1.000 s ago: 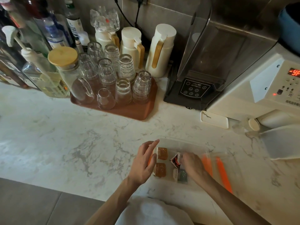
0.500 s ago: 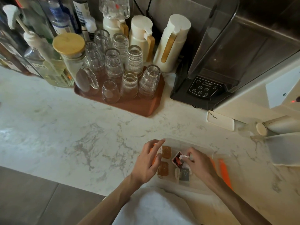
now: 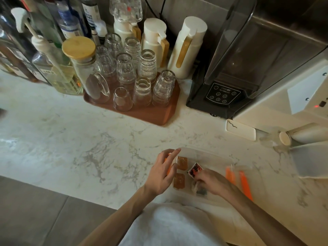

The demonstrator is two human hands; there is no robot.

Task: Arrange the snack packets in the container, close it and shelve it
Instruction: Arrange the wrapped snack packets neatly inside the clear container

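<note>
A clear plastic container [image 3: 209, 153] lies on the marble counter close to me. Inside it are two brown snack packets [image 3: 182, 162] [image 3: 178, 181], a red-and-white packet [image 3: 194, 169] and a dark packet [image 3: 201, 191]. My left hand [image 3: 162, 173] rests on the container's left edge with fingers spread, partly covering an orange clip. My right hand [image 3: 211, 181] is inside the container, fingers closed on the dark packet and its pale wrapper. Orange latches [image 3: 245, 185] of what looks like the clear lid show just right of my right wrist.
A brown tray [image 3: 152, 112] of upturned glasses stands behind, with bottles at far left and white jugs [image 3: 188, 48] behind it. A black blender [image 3: 230, 82] and a white appliance [image 3: 284, 107] fill the back right. A frosted box [image 3: 312, 158] lies at right.
My right hand has slid down from the red-and-white packet to the dark packet at the container's near side. The left hand stays on the left edge. The camera tilted closer.
</note>
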